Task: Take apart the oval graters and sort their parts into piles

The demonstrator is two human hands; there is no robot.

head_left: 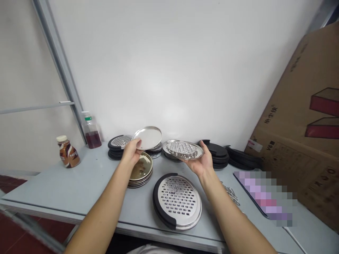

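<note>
Black-edged slotted disc (178,197), beyond it hand-held smooth shiny plate (148,137) and perforated plate (184,149)

The table (79,190) offers passage at front left, but a slotted disc (178,198) (lying flat) blocks front centre.

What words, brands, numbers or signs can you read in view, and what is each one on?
"NES": on the brown bottle; the rest of the word can't be made out.
"V6": on the large cardboard box, with an unclear dark mark after it.
Other characters on the box, and its row of small symbols: too small or blurred to read.
Green label on the clear bottle: nothing legible.
Pixelated slab: nothing legible.
</note>
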